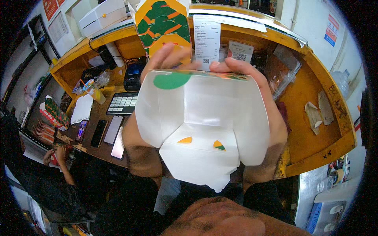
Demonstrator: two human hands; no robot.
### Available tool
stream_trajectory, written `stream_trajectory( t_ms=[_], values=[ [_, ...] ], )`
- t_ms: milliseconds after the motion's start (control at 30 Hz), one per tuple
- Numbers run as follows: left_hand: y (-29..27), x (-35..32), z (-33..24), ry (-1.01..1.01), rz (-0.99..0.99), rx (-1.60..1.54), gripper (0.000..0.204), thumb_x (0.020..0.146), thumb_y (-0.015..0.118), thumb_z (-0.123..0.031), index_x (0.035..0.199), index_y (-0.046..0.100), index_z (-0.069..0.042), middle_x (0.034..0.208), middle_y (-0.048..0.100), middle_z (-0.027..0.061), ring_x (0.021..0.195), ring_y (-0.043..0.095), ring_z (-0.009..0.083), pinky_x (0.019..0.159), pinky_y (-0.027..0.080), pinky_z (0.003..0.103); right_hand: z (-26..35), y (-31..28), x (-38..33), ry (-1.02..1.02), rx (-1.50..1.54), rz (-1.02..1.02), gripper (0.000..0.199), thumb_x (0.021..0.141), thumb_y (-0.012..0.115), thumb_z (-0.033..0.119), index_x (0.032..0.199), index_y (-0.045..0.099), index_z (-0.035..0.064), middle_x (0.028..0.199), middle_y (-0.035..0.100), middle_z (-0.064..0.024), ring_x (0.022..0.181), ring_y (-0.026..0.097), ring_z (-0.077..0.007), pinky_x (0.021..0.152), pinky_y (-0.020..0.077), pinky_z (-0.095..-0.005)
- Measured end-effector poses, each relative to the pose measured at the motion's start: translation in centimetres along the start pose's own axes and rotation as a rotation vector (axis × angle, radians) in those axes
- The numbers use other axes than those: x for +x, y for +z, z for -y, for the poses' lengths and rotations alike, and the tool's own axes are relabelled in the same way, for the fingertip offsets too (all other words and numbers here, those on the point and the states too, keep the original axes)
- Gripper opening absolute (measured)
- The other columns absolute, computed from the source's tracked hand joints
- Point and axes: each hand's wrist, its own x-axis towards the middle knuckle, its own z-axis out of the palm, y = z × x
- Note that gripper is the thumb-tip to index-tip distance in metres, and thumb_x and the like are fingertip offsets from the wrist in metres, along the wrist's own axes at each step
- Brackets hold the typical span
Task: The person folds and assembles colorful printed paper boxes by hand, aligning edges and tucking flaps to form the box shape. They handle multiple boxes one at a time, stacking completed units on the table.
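A folding paperboard food box (208, 102), white inside with green and orange print outside, is held up in front of me. Its side walls stand up, and a white flap with two small cut-outs hangs toward me. My left hand (167, 57) is curled round the box's far left edge, its fingers slightly blurred. Gripping the far right edge, my right hand (246, 69) has its fingers bent over the top. The box hides parts of both palms. Just beyond my left hand stands a taller green and orange carton (162, 25).
A wooden counter with a yellow raised edge (323, 153) surrounds me. On its left lie a tablet (122, 103), phones (99, 133), a drink cup (94, 92) and a patterned box (54, 112). Receipts (206, 41) hang at the back. Another person's hands (59, 155) work at lower left.
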Motion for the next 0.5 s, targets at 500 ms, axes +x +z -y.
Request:
stream_trajectory(
  t_ms=[500],
  values=[
    [-1.9,1.8,3.6,-0.035,0.319,-0.093,0.041,0.109,0.063,-0.035,0.13,0.066,0.0,0.132,0.068,0.03,0.121,0.072,0.037,0.104,0.06,0.045,-1.6,-2.7,0.8,-0.159,-0.044,0.067,0.133,0.06,0.104,0.032,0.167,0.028,0.0092,0.165,0.038,-0.0233,0.153,0.043,-0.0346,0.124,0.0396,-0.0506]
  ],
)
